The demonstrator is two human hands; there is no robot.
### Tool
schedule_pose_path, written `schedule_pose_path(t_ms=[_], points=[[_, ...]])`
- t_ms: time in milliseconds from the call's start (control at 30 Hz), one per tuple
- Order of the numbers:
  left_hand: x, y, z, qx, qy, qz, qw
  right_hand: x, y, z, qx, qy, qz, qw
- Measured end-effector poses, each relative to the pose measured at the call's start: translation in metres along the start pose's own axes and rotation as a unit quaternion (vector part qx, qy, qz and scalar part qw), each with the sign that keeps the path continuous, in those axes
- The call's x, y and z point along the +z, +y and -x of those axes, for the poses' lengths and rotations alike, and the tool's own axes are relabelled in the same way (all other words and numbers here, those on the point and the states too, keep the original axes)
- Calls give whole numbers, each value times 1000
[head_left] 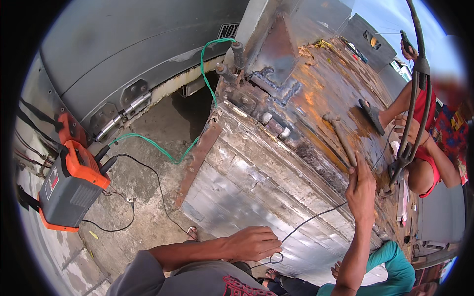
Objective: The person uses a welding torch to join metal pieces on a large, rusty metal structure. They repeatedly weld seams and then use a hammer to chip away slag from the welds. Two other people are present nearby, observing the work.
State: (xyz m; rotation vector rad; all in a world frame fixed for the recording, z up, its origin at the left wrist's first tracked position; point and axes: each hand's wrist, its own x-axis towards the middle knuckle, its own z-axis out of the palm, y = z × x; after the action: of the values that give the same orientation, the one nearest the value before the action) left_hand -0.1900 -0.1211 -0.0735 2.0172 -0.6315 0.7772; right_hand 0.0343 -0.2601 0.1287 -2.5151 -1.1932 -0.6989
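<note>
My right hand [360, 190] is wrapped round the lower handle of a hammer [344, 140]. The hammer's head rests on or just above the rusty metal surface [316, 84]. A thin black cable [316, 215] passes just below that hand and runs down to my left hand [254, 243]. The left hand's fingers are curled, with the cable at their tips and a small loop hanging beneath. To the far left of the hammer, weld beads [276, 89] mark the foot of an upright metal post with a triangular brace [277, 49].
An orange-and-grey welding machine [74, 190] stands at left, with a green cable [153, 144] leading from it to the post. A person in red [427, 148] crouches at right, holding a tool [406, 38] with a thin rod. A teal-sleeved person [395, 264] is close at lower right.
</note>
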Motion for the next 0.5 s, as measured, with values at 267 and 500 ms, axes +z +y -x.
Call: schedule_pose_path(t_ms=[267,500], points=[[-54,8,70,-111,12,-91,990,46,113,-44,81,-226,182,954],[-84,43,126,-242,86,-217,942,81,80,-34,117,-61,45,990]])
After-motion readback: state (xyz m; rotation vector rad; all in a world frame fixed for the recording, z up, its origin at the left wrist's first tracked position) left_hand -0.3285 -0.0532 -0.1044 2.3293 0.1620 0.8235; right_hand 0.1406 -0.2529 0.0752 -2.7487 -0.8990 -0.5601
